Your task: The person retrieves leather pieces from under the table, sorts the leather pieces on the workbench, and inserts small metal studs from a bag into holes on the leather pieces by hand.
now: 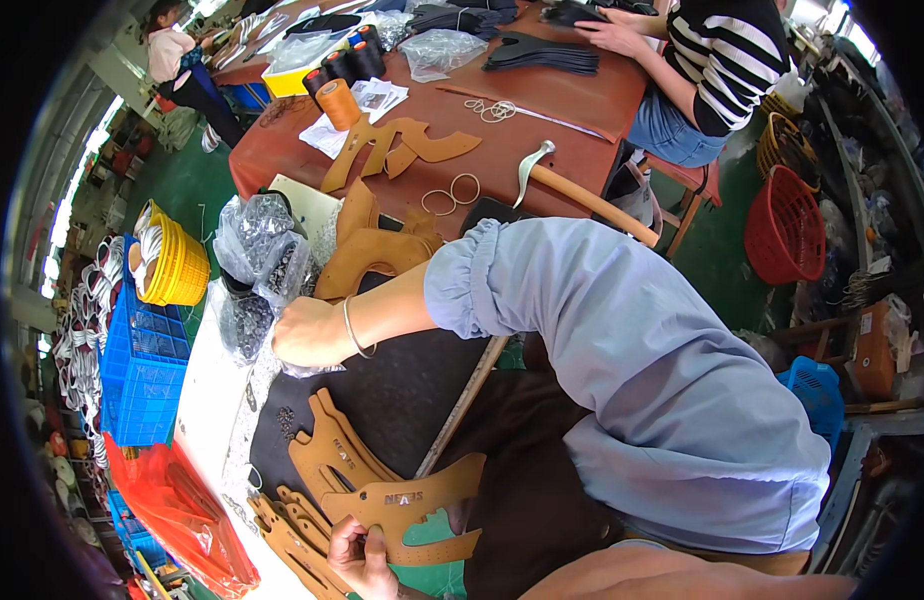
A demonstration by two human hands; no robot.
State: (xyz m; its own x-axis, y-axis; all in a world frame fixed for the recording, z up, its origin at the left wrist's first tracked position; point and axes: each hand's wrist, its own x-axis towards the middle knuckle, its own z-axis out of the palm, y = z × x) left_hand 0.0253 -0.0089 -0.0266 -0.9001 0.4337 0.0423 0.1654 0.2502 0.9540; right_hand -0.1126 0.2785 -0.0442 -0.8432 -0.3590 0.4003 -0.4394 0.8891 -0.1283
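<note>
My right hand (307, 332), on a light blue sleeved arm with a thin bracelet, reaches into a clear plastic bag (257, 250) of small dark metal parts; its fingers are hidden by the plastic. My left hand (360, 555) pinches the lower edge of a tan leather cut piece (412, 505) with rows of punched holes. More tan pieces of the same shape (327, 450) lie stacked beside it on a black mat (402, 385). Another pile of tan pieces (367, 250) sits just beyond the bag.
A hammer (582, 195), rubber bands (452, 195), thread spools (340, 100) and tan cut-outs (402, 145) lie on the brown table (582, 100). A person in a striped top (722, 50) handles black pieces there. A yellow basket (172, 265), blue crate (142, 370) and red basket (787, 225) stand around.
</note>
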